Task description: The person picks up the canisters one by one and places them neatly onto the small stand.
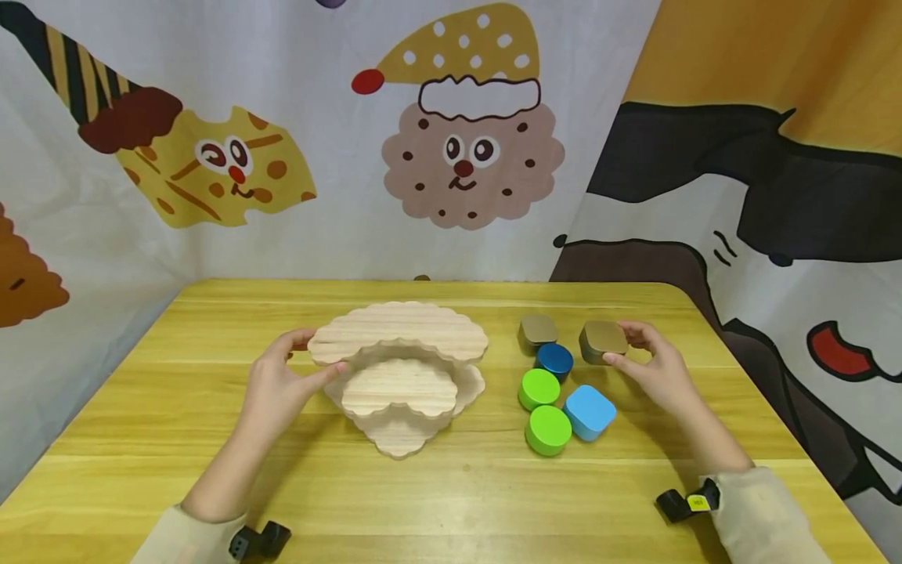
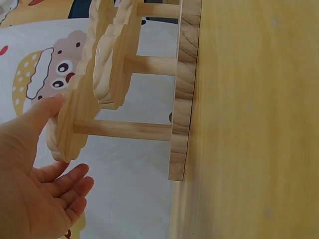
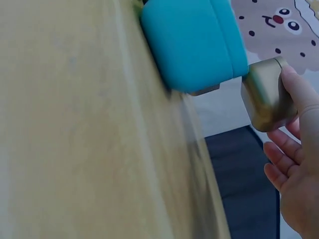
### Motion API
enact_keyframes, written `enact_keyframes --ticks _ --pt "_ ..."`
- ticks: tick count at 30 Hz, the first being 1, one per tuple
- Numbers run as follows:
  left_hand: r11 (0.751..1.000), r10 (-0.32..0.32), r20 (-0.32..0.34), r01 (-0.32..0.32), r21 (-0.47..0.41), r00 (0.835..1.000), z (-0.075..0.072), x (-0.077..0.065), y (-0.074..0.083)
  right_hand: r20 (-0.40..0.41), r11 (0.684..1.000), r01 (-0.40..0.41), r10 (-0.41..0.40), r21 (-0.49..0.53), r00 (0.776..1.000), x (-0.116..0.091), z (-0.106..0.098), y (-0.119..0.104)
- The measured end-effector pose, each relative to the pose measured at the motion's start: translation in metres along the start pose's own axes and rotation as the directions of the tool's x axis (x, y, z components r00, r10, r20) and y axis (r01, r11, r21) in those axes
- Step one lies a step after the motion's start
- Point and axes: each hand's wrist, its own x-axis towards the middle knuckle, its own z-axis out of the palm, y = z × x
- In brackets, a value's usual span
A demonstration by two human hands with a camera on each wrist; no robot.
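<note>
A pale wooden tiered stand point(image 1: 398, 325) with scalloped edges is at the table's middle left. In the left wrist view, round dowels point(image 2: 124, 129) join its upper boards to a thick base point(image 2: 182, 99). My left hand point(image 1: 278, 384) pinches the left end of its highest board, thumb on top and fingertips underneath. With thumb and fingers, my right hand point(image 1: 655, 368) holds a gold rounded-square tin point(image 1: 604, 342), which hangs above the tabletop in the right wrist view. Left of it sits a second gold tin point(image 1: 538, 333).
Near the gold tins are a dark blue round tin point(image 1: 554, 360), two green round tins point(image 1: 539, 389) and a light blue rounded-square tin point(image 1: 589, 412). They stand close together on the wooden table point(image 1: 451, 501). Behind the table hangs a cartoon-printed curtain point(image 1: 338, 243).
</note>
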Motion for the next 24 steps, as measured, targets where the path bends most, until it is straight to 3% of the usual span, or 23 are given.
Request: enact_keyframes --ticks 7,16,24 --pt "1.000 0.001 -0.002 -0.001 0.004 1.000 -0.001 0.000 -0.001 -0.023 0.999 -0.033 0.033 0.001 0.999 0.001 -0.009 -0.020" --pt "1.000 0.009 -0.001 -0.009 0.008 1.000 0.000 0.000 -0.001 -0.070 1.000 0.014 -0.013 0.015 0.997 0.002 -0.017 -0.050" --pt "1.000 0.003 -0.003 -0.003 0.001 1.000 0.000 0.001 -0.002 -0.055 1.000 0.014 -0.013 0.022 0.998 0.004 -0.017 -0.079"
